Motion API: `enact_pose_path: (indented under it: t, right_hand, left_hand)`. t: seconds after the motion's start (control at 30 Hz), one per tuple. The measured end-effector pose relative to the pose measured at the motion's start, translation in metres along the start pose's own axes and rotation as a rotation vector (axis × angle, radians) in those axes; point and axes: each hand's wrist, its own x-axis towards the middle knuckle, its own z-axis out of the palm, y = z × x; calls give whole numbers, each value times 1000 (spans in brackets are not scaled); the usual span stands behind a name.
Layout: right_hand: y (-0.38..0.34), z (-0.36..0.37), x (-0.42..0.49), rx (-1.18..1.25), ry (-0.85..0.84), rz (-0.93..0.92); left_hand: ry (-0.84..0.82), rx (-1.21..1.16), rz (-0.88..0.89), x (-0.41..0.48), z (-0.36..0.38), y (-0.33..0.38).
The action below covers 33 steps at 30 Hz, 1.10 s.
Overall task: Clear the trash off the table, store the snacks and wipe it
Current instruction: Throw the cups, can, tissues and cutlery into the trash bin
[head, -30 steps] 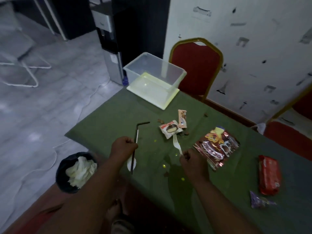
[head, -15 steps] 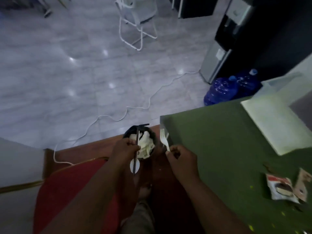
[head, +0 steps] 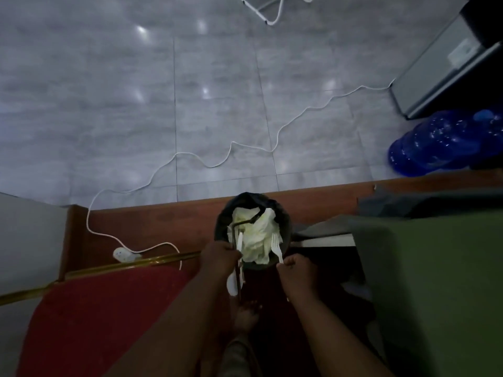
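A black trash bin (head: 223,221) stands on the floor below me, with crumpled white paper (head: 257,238) inside. My left hand (head: 219,258) is at the bin's near left rim, closed on a white plastic spoon (head: 233,281) and a black bent straw (head: 236,227). The straw's bent end reaches over the paper. My right hand (head: 296,270) is at the near right rim and pinches a white plastic fork (head: 276,246) by its handle, tines over the bin. The green-covered table (head: 435,281) fills the right side; no snacks show on it here.
A red chair (head: 89,317) with a gold frame sits at lower left. A white cable (head: 245,148) with a plug block (head: 123,254) snakes over the grey tiled floor. Blue water bottles (head: 441,142) and a dispenser base (head: 441,77) stand at right.
My view has swung from the table down to the bin. Both hands have carried the spoon, straw and fork from the tabletop to just over the bin.
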Motion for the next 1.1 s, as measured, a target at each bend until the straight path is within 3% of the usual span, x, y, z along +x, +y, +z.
enact_pose_path:
  t: [0.13,0.33,0.63,0.9,1.1]
  right_hand:
    - [-5,28,46,-4,-18,-33]
    - [3,44,70,-94,-28,-54]
    - [4,31,43,38,-22,-18]
    - [-17,-19,-18,46,50,-189]
    - [-38,-80,-91,176,107,-305]
  left_hand:
    - [-16,-63,-6,52,17,1]
    - [-34,66,-31,71,23,-14]
    - [-29,65,-56,38,28,-15]
    - [-24,69,73,-29,8,28]
    - [-15,-63,198,-111,-21,72]
